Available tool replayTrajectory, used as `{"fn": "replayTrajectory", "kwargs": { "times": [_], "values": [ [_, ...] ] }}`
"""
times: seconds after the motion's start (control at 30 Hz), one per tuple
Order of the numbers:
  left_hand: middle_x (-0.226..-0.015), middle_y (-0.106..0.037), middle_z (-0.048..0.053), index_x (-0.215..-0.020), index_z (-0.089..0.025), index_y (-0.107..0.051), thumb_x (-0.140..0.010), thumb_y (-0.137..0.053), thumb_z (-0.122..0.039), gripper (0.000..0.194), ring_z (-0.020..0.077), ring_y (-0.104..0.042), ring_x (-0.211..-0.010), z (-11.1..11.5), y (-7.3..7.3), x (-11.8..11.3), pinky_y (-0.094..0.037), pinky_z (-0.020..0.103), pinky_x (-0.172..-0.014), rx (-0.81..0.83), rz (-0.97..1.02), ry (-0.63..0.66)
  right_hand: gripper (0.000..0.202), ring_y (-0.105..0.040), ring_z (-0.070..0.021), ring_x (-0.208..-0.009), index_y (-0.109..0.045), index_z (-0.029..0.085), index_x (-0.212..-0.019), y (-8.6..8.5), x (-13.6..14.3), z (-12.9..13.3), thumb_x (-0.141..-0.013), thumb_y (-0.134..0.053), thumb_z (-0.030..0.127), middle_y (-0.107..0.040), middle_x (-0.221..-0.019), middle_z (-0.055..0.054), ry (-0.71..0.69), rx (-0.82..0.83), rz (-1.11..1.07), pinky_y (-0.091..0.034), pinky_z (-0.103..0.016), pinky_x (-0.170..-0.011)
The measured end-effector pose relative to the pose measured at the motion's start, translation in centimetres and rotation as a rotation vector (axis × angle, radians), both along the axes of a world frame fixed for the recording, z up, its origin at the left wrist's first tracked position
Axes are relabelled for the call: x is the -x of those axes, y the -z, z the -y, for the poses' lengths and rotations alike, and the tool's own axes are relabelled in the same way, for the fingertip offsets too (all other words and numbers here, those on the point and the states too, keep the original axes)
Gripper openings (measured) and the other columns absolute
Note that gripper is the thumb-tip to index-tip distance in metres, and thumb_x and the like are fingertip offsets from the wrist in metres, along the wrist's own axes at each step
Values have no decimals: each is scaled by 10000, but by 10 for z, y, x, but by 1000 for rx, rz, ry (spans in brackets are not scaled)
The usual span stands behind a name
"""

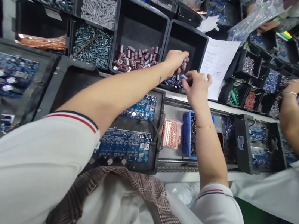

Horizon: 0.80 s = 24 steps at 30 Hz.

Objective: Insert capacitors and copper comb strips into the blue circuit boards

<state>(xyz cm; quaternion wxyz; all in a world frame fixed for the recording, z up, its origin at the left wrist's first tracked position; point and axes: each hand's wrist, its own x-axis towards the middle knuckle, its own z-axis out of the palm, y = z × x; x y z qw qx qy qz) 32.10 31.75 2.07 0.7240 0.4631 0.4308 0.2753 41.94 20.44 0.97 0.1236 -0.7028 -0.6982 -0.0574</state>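
Both of my hands are over a black bin [188,38] holding dark blue cylindrical parts [175,82]. My left hand [176,60] is at the bin's middle, its fingers curled round small dark blue-purple parts. Close to its right, my right hand [197,87] pinches a small cylindrical part [183,77] between thumb and fingers, over the bin's front edge. Below my left forearm lies a black tray [152,161] with two blue circuit boards [124,144]. The bin just to the left holds brown-red cylindrical parts [136,59].
Left stand bins of grey parts [99,7] and another framed tray [43,83] of boards. A blue box [188,133] and copper pieces [172,132] lie below my right hand. Printed paper [219,62] is right of the bin. Another person's hand [293,87] reaches into bins at right.
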Motion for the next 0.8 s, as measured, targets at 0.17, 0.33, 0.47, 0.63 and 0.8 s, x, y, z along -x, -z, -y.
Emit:
{"fn": "replayTrajectory", "kwargs": {
  "times": [0.17, 0.33, 0.47, 0.63, 0.8],
  "values": [
    [-555, -417, -12, -798, -159, -534, -910, -426, -235, 173, 63, -422, -532, 25, -47, 58, -187, 137, -435, 207, 229, -26, 219, -568, -201, -1062, -577, 255, -1096, -24, 70, 81, -981, -393, 284, -666, -1048, -27, -361, 158, -78, -190, -485, -1130],
    [-653, -515, 21, -907, -124, -569, -866, -519, -133, 65, 38, -431, -460, 101, -72, 151, -156, 100, -358, 316, 250, -45, 239, -582, -237, -1016, -588, 219, -1057, -5, 90, 93, -983, -365, 263, -673, -989, -56, -318, 207, 12, -221, -528, -1097],
    [-685, -565, 42, -908, -141, -586, -878, -561, -137, 39, 46, -460, -425, 172, -67, 203, -154, 111, -316, 468, 221, -189, 262, -600, -235, -980, -590, 204, -1048, 1, 92, 84, -988, -342, 262, -663, -976, -70, -300, 181, 65, -222, -539, -1105],
    [-734, -571, 40, -852, -149, -562, -861, -593, -145, 32, 57, -496, -438, 221, -38, 210, -182, 111, -307, 662, 225, -220, 258, -620, -220, -955, -598, 196, -1012, -3, 96, 82, -993, -349, 265, -666, -982, -69, -321, 208, 51, -229, -541, -1126],
    [-766, -565, 22, -958, -160, -592, -867, -566, -114, 105, 50, -499, -445, 227, -25, 191, -201, 111, -307, 739, 245, -243, 251, -627, -215, -965, -613, 207, -1009, -7, 96, 79, -990, -373, 278, -680, -964, -55, -330, 224, 0, -262, -534, -1125]
  ]
}}
